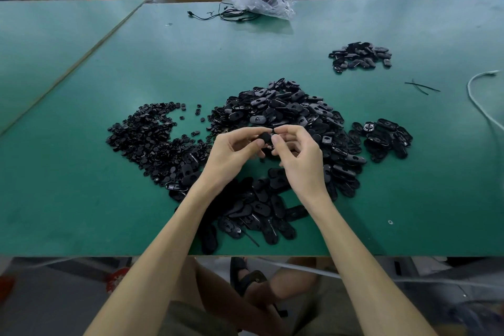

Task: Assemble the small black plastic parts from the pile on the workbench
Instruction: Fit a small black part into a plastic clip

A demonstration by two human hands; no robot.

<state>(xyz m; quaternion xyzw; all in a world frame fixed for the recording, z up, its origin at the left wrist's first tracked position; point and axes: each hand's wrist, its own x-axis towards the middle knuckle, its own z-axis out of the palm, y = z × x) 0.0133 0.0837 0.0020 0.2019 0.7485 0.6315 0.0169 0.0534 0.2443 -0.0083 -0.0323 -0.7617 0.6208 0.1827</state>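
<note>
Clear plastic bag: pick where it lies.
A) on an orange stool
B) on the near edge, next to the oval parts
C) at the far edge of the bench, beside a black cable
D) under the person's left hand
C: the clear plastic bag sits at the far edge of the green workbench, with a black cable beside it.

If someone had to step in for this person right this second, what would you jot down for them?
Left hand: pinches a black part above the piles.
Right hand: pinches the same part from the other side.
Stock: big pile of oval parts mid-workbench; small round pieces to its left.
Done: possibly the small far pile at back right; I cannot tell for sure.
Left: the big piles look barely touched.
</note>
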